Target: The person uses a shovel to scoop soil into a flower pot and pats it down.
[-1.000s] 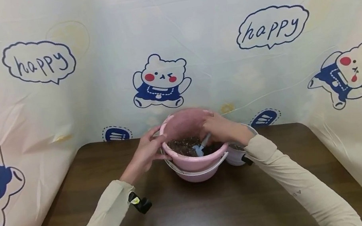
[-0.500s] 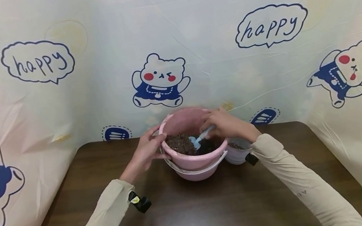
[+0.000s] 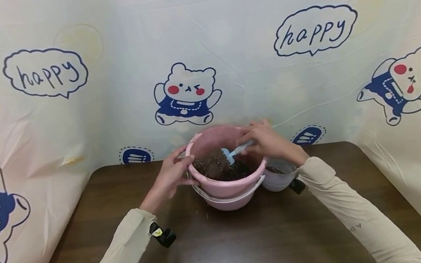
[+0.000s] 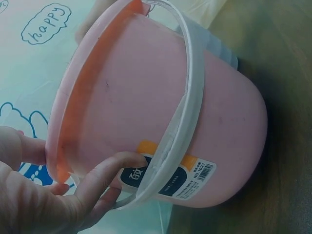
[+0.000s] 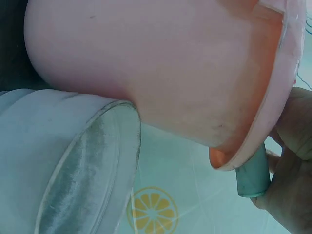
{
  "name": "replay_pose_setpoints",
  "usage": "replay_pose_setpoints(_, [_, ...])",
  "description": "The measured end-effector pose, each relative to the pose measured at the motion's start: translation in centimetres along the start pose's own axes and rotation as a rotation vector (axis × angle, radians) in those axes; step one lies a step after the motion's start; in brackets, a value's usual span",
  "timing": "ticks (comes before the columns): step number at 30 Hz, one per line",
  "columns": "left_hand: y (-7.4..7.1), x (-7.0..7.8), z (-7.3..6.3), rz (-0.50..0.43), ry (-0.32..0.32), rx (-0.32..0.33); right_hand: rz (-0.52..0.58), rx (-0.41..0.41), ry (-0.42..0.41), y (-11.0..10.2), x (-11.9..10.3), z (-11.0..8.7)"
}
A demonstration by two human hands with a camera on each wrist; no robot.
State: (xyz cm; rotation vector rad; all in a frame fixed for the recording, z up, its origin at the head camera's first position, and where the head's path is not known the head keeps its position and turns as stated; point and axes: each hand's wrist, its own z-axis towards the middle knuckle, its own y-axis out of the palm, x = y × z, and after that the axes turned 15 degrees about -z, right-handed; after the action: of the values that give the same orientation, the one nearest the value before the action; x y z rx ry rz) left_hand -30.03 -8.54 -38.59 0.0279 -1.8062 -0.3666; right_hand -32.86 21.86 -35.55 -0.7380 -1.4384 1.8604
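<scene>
Dark soil [image 3: 210,164] fills part of a pink bucket [image 3: 231,189], heaped toward the left inside. My left hand [image 3: 171,173] grips the bucket's left rim. In the left wrist view, that hand [image 4: 63,195] has one finger bent against the bucket wall near a label [image 4: 168,173] and the white bail handle [image 4: 192,97]. My right hand [image 3: 265,140] holds a small light-blue garden rake [image 3: 229,155] by its grey handle over the right rim, its head at the soil. In the right wrist view, the handle's end [image 5: 253,175] pokes out beyond the rim beside my fingers.
A pale plastic pot [image 3: 279,180] with some soil in it stands against the bucket's right side, partly under my right wrist. Both are on a dark wooden table [image 3: 223,251]. A printed cloth [image 3: 247,50] hangs close behind and along both sides.
My right hand has moved right with the rake, whose head has risen toward the back of the bucket. Soil has piled up on the left. My left hand stays on the rim.
</scene>
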Motion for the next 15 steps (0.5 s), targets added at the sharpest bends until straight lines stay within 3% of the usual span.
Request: replay_pose_setpoints(15, [0.0,0.0,0.0,0.009,-0.003,-0.004,0.044,0.09,0.018,-0.3,1.2,-1.1])
